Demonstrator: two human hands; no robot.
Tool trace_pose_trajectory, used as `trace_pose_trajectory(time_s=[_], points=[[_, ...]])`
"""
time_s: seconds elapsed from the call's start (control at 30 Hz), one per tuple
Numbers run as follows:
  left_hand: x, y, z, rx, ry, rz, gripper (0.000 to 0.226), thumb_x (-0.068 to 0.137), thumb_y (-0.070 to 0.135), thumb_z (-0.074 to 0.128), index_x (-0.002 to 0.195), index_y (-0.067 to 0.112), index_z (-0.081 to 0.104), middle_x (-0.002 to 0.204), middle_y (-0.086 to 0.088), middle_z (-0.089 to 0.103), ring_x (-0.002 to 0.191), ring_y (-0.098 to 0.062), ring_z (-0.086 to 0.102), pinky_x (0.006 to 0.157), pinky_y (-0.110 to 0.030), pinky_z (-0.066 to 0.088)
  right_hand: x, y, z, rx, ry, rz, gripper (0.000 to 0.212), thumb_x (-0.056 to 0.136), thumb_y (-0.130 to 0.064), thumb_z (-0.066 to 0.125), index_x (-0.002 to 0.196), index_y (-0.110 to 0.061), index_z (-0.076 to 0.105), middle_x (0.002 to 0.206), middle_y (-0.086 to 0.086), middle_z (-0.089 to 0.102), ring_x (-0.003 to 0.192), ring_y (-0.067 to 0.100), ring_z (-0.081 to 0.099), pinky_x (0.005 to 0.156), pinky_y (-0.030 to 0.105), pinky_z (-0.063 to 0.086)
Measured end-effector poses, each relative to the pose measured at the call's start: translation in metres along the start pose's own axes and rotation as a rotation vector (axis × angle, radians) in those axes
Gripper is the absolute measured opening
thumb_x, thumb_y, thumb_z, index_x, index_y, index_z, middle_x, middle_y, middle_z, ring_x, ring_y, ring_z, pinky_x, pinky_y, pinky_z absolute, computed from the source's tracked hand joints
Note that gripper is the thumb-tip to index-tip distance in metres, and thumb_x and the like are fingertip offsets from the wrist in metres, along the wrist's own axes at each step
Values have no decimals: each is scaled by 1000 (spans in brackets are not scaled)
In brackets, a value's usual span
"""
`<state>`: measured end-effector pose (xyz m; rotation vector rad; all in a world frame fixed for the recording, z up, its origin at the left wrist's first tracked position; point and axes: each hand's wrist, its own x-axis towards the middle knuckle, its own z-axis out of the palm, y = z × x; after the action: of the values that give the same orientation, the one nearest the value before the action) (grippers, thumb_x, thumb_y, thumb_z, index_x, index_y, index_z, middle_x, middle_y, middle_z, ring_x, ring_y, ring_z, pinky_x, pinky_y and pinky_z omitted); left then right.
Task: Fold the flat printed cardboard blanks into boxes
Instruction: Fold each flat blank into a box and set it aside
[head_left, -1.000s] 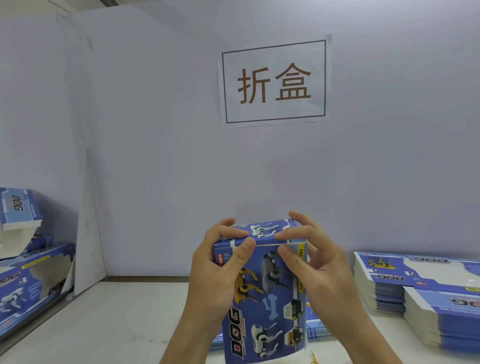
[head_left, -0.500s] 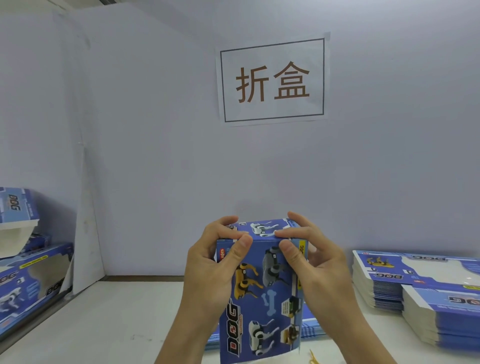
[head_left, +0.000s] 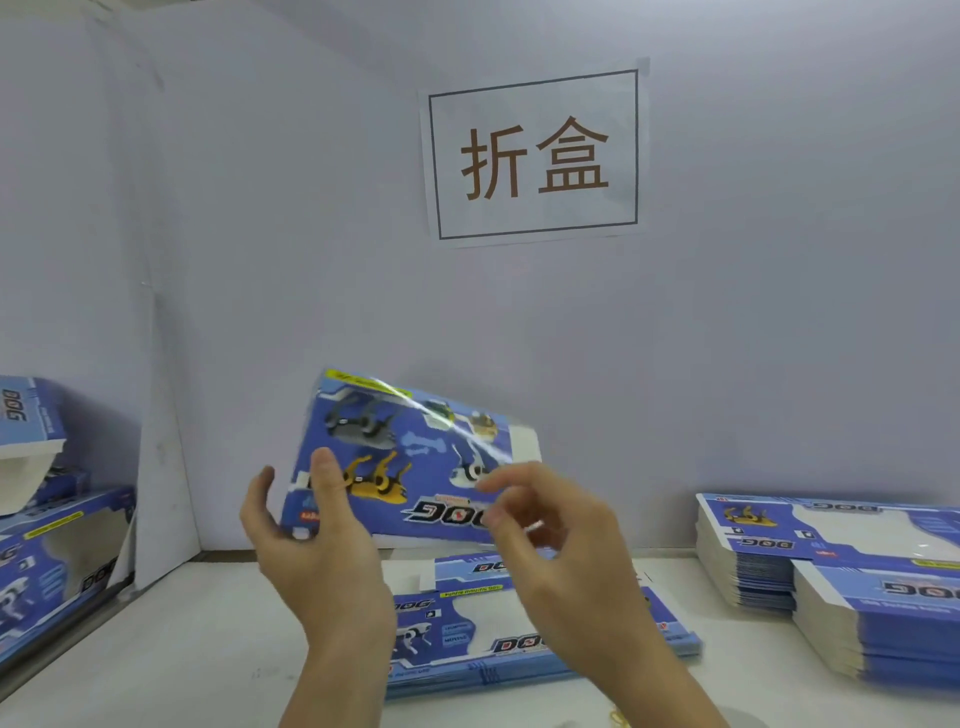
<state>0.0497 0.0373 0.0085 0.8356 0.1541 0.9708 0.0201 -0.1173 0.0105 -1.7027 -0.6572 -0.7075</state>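
Note:
A folded blue box (head_left: 415, 457) printed with robot dogs and "DOG" lies on its side in the air, tilted, above the table. My left hand (head_left: 322, 561) grips its left end, thumb on the printed face and fingers behind. My right hand (head_left: 561, 561) is blurred in front of the box's lower right corner with its fingers curled; whether it touches the box cannot be told. A white flap shows at the box's right end. Below my hands a low pile of flat blanks (head_left: 519, 649) lies on the white table (head_left: 182, 649).
Tall stacks of flat blanks (head_left: 831, 571) stand at the right. Folded boxes (head_left: 52, 561) are piled at the left against a side panel. A paper sign (head_left: 535, 156) hangs on the back wall.
The box stood upright with both hands pressing its top flap. It has swung onto its side and up to the left, and my right hand has come off the top.

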Motion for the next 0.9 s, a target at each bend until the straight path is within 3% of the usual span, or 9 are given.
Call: trace_pose_trajectory(time_s=[0.1, 0.23, 0.37, 0.43, 0.57, 0.63, 0.7, 0.8, 0.9], points=[[-7, -6, 5, -66, 44, -167, 45, 87, 56, 65, 121, 31, 52, 102, 6, 70, 76, -6, 71, 79, -42, 60, -5, 2, 12, -50, -73, 85, 19, 94, -18, 65, 93, -35, 72, 80, -15, 73, 78, 6, 70, 72, 19, 56], [-19, -11, 11, -138, -118, -462, 57, 83, 48, 69, 126, 16, 49, 111, -15, 69, 95, -29, 71, 72, -44, 61, -1, 5, 13, 66, 135, 118, 17, 94, -27, 67, 100, -42, 62, 91, -25, 72, 87, -3, 69, 71, 10, 52], [-38, -18, 16, 77, -479, -669, 77, 66, 53, 77, 132, 20, 53, 115, -13, 71, 106, -32, 68, 81, -57, 58, 2, 12, 1, 391, 236, 293, 71, 67, -59, 70, 128, -53, 34, 117, -17, 61, 94, 3, 71, 70, 23, 60], [-46, -24, 14, 260, -662, -634, 86, 55, 59, 84, 129, 33, 49, 110, -4, 73, 107, -23, 68, 84, -52, 57, 4, 17, -6, 466, 279, 302, 85, 65, -57, 72, 136, -57, 25, 124, -12, 61, 92, 7, 74, 73, 33, 63], [-50, -27, 9, 439, -976, -596, 91, 47, 65, 85, 128, 38, 51, 113, 12, 73, 108, -9, 67, 87, -41, 55, 7, 31, -24, 477, 350, 271, 90, 68, -43, 77, 142, -49, 26, 99, -4, 76, 66, 12, 72, 55, 26, 58], [-49, -27, 10, 366, -927, -560, 109, 48, 60, 91, 141, 34, 42, 129, 7, 65, 117, -12, 62, 95, -42, 54, 7, 39, -32, 429, 345, 271, 87, 70, -38, 77, 141, -47, 27, 100, -9, 76, 75, 11, 75, 58, 23, 58], [-44, -24, 12, 323, -763, -426, 122, 47, 61, 89, 150, 33, 30, 143, 5, 49, 126, -16, 55, 104, -43, 48, 6, 45, -38, 413, 321, 300, 89, 64, -38, 80, 135, -54, 28, 101, -14, 75, 85, 10, 75, 60, 22, 59], [-31, -18, 9, 300, -656, -187, 102, 51, 67, 70, 144, 43, 33, 143, 10, 43, 132, -14, 48, 100, -33, 43, 1, 52, -44, 350, 140, 364, 95, 58, -35, 86, 134, -54, 33, 106, -5, 75, 91, 17, 75, 67, 30, 62], [-21, -14, 3, 284, -659, -101, 84, 60, 67, 64, 136, 52, 32, 140, 18, 43, 125, -9, 52, 91, -27, 43, -5, 54, -43, 265, -182, 428, 98, 62, -36, 94, 132, -61, 30, 112, -6, 73, 101, 19, 72, 78, 34, 61]])
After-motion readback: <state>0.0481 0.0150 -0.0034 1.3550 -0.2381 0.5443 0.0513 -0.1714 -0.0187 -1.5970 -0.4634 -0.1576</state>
